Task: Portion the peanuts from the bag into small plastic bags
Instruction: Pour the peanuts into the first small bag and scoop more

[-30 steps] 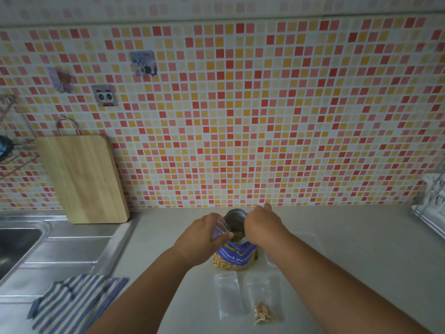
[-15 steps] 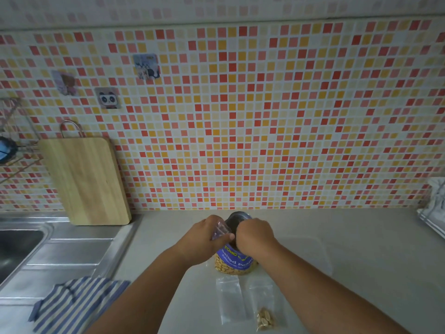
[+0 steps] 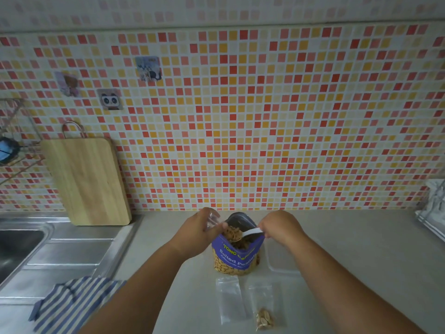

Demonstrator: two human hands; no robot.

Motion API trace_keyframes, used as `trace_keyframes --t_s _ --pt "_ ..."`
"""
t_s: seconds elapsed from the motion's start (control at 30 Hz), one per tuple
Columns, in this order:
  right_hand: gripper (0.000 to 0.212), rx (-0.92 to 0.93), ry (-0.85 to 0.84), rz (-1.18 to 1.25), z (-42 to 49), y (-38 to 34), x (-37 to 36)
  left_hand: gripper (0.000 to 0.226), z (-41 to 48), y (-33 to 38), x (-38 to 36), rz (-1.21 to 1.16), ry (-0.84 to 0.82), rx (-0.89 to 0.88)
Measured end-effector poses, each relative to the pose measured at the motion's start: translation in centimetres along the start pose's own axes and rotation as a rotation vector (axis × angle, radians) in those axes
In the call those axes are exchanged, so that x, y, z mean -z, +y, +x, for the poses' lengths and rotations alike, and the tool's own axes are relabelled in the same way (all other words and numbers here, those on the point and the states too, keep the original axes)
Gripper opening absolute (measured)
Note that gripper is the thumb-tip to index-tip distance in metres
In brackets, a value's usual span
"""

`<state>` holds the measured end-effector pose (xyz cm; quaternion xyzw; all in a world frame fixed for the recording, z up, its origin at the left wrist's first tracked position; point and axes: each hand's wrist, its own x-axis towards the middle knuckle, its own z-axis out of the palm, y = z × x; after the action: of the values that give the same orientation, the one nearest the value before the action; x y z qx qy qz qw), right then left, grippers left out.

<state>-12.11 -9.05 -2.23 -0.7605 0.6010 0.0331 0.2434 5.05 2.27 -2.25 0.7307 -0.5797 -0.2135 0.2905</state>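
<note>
A blue bag of salted peanuts (image 3: 237, 257) stands open on the counter, in the lower middle of the head view. My left hand (image 3: 198, 231) grips a small clear plastic bag (image 3: 213, 219) just left of the bag's mouth. My right hand (image 3: 280, 226) holds a white spoon (image 3: 250, 232) heaped with peanuts over the opening. In front of the peanut bag lie two small plastic bags: an empty one (image 3: 230, 298) and one with a few peanuts (image 3: 263, 309).
A clear plastic lid or tray (image 3: 281, 263) lies right of the bag. A steel sink (image 3: 21, 247) and striped cloth (image 3: 69, 302) are at left, a wooden cutting board (image 3: 88, 180) leans on the tiled wall, and a rack (image 3: 433, 213) sits far right.
My right hand has lifted out of the peanut bag and moved right, bringing up the white spoon loaded with peanuts. My left hand stays by the mouth with the small bag.
</note>
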Motion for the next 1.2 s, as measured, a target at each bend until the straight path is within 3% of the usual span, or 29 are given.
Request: trace_keyframes --t_s 0.13,0.23,0.37,0.43,0.53,0.67,0.97,1.1,1.2 --pt "0.033 -0.043 -0.079 0.095 0.1 0.6 1.4 0.042 0.4 -0.4 0.3 0.110 -0.001 -0.013" --pt "0.027 0.040 0.052 0.287 -0.9 2.4 1.9 0.051 0.7 -0.3 0.2 0.222 -0.027 -0.061" --pt "0.026 0.060 0.086 0.331 -1.1 3.1 2.9 0.055 1.2 0.0 0.0 0.367 -0.052 -0.124" --pt "0.028 0.061 0.064 0.208 0.0 2.7 3.4 0.056 1.5 0.1 -0.2 0.439 -0.067 -0.151" --pt "0.041 -0.070 -0.105 -0.221 1.2 1.1 4.4 0.056 1.7 0.2 -0.5 0.506 -0.076 -0.174" --pt "0.047 -0.083 -0.189 -0.427 2.0 0.2 5.1 0.057 2.0 0.7 -0.8 0.537 -0.093 -0.174" --pt "0.040 0.043 -0.210 -0.489 1.7 -2.5 5.3 0.058 2.6 2.2 -2.0 0.527 -0.100 -0.150" --pt "0.036 0.178 -0.134 -0.456 0.2 -4.3 5.5 0.054 2.9 2.8 -2.7 0.475 -0.074 -0.161" --pt "0.030 0.352 0.037 -0.371 -1.6 -4.8 5.6 0.050 2.8 2.7 -3.3 0.368 -0.042 -0.147"
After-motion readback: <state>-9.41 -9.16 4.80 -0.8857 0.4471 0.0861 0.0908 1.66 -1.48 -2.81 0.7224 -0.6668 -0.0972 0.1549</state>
